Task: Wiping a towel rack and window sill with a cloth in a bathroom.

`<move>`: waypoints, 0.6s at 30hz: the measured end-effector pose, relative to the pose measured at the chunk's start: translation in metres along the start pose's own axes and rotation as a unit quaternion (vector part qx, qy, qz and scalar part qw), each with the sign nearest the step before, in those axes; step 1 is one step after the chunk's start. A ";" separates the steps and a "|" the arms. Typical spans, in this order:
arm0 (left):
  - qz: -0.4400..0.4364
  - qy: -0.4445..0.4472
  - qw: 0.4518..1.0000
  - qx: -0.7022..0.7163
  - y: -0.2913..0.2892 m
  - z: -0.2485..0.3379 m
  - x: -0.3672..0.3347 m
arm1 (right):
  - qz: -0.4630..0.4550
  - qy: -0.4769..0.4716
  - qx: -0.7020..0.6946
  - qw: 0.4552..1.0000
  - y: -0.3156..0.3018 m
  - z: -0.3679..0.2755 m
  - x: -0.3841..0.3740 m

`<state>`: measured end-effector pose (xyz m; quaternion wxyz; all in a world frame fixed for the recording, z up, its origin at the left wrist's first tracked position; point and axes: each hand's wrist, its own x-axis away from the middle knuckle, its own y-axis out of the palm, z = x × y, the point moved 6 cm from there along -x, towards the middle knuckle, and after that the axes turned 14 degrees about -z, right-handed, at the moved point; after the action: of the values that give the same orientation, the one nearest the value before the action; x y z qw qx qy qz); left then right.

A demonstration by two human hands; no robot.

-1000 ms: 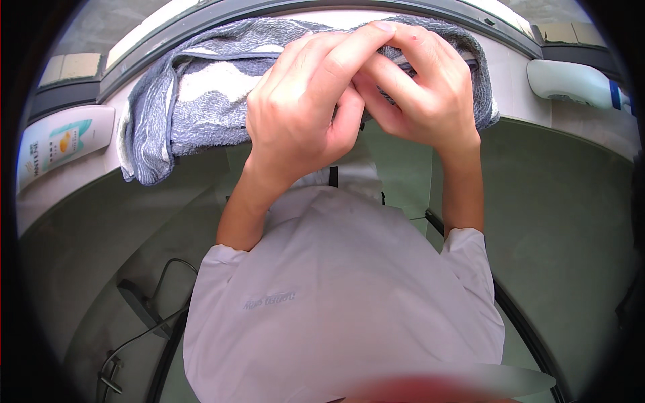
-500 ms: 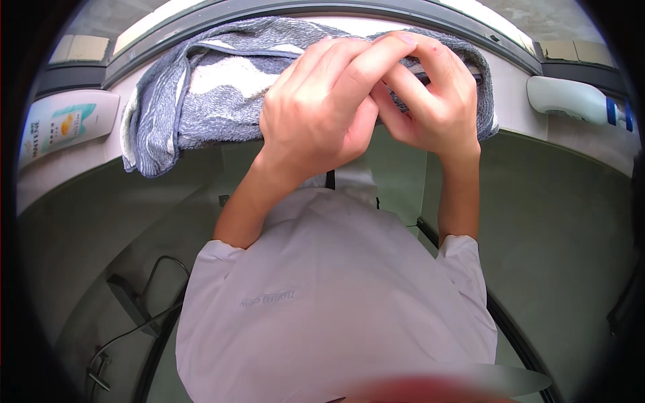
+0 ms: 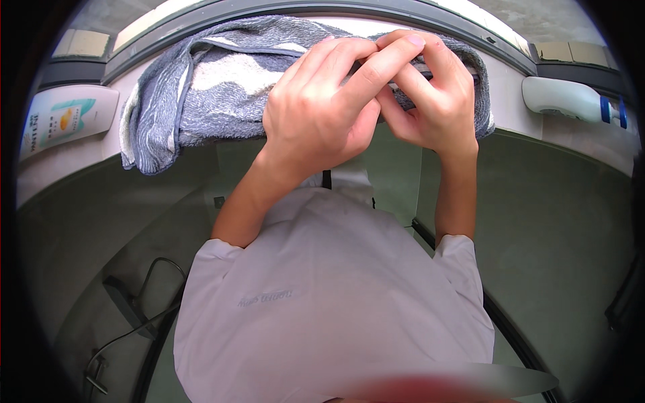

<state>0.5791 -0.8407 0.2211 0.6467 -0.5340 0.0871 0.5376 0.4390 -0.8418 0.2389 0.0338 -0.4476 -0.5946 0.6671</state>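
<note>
Nearest us at the lower edge there's a red and grey translucent shape, too blurred to identify. Then our shirt: pale grey smooth cloth, soft folds, faint print on the chest, short sleeves ending just above the elbows. Low on the left, a thin dark hose loops by a flat black block; on the right, a narrow dark rail runs in a curve. Our forearms are bare and angle up to the hands, left one leaning right, right one close to upright. Left hand: back up, fingers half curled and pointing far right, thumb folded below, index finger crossing over the right hand's fingers. Right hand: back up, fingers bent toward the left, small gap between index and thumb. Tips overlap, so we can't tell if either has hold of anything. Behind and under them is the towel: looped blue-grey pile, off-white wavy patches, hemmed edge, bunched lengthwise along a pale smooth ledge. Smooth plastic bottles lie at both ends: flattened pinkish-white bottle left, rounded white bottle with blue-banded end right. Farthest: grey curved-looking window frame.
</note>
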 end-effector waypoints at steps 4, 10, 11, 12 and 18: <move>-0.010 -0.010 1.000 0.000 0.001 0.000 0.000 | -0.004 0.004 -0.003 1.000 -0.001 0.000 0.000; -0.007 -0.008 1.000 -0.002 0.002 0.000 0.000 | -0.003 0.005 0.000 1.000 -0.002 0.000 -0.001; -0.007 -0.007 1.000 -0.001 0.001 0.000 0.000 | -0.004 0.006 -0.001 1.000 -0.002 0.000 -0.001; -0.010 -0.009 1.000 0.000 0.001 0.000 0.000 | -0.005 0.007 -0.002 1.000 -0.002 0.000 -0.001; -0.009 -0.007 1.000 0.005 0.001 0.000 0.001 | 0.001 0.000 0.006 1.000 -0.002 -0.001 0.000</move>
<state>0.5788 -0.8403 0.2202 0.6550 -0.5279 0.0803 0.5346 0.4387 -0.8402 0.2404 0.0361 -0.4479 -0.5902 0.6707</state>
